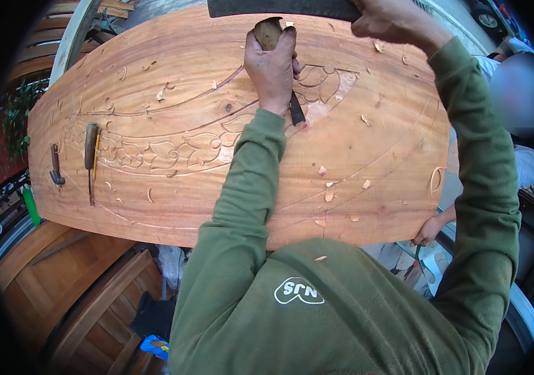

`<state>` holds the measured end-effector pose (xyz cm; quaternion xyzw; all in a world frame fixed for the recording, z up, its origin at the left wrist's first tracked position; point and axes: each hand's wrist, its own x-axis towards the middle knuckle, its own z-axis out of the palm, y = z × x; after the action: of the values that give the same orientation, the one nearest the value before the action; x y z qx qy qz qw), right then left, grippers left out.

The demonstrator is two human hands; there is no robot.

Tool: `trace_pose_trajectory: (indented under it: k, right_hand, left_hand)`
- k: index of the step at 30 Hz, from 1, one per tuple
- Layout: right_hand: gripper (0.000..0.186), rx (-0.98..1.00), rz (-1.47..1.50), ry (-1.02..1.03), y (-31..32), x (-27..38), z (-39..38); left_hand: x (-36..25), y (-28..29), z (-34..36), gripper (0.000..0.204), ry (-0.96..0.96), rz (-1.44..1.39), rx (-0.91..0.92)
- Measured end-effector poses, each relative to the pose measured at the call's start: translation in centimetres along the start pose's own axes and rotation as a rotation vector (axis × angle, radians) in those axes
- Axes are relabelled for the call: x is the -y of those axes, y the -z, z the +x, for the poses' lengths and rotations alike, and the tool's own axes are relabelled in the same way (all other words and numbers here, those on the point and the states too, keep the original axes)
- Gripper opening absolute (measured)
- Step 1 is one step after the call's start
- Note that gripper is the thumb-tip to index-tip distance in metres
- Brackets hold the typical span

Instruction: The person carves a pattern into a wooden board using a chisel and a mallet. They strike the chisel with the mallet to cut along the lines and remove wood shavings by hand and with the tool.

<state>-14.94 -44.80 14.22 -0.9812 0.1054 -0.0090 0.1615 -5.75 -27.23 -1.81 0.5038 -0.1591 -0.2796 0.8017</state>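
Note:
My left hand (272,75) is wrapped round a chisel, whose wooden handle (268,35) sticks up past the thumb. Below the fist its dark flat blade (296,111) meets the board beside a carved leaf pattern (320,87). At the top edge my right hand (382,20) grips one end of a dark club-like bar (286,8), partly out of view. That bar hangs just above the chisel's handle end; I cannot tell whether they touch. Under both hands lies a large wooden board (354,150) with carved flowers, scrolls and curved lines.
On the board's left part rest a wood-handled carving tool (90,147), a yellow pencil (96,153) and a small hammer-like tool (55,165). Wood shavings (329,194) are scattered about. Another person's hand (428,231) is at the right edge. Wooden panels (60,275) stand lower left.

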Motion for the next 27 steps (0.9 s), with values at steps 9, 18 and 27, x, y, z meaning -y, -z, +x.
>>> trace_pose_trajectory:
  k: [9,18,27]
  right_hand:
    - [0.089,0.128,-0.151,-0.027,-1.4,0.0,-0.6]
    - [0.087,-0.263,0.297,-0.307,-1.4,0.2,0.1]
    - [0.082,-0.377,0.261,-0.16,-1.6,1.3,1.1]
  left_hand:
    - [0.7,-0.1,0.0,0.031,0.009,0.001,0.008]
    - [1.3,-0.2,0.0,0.029,0.043,0.015,-0.001]
    - [0.9,0.4,-0.4,0.027,0.013,0.026,-0.026]
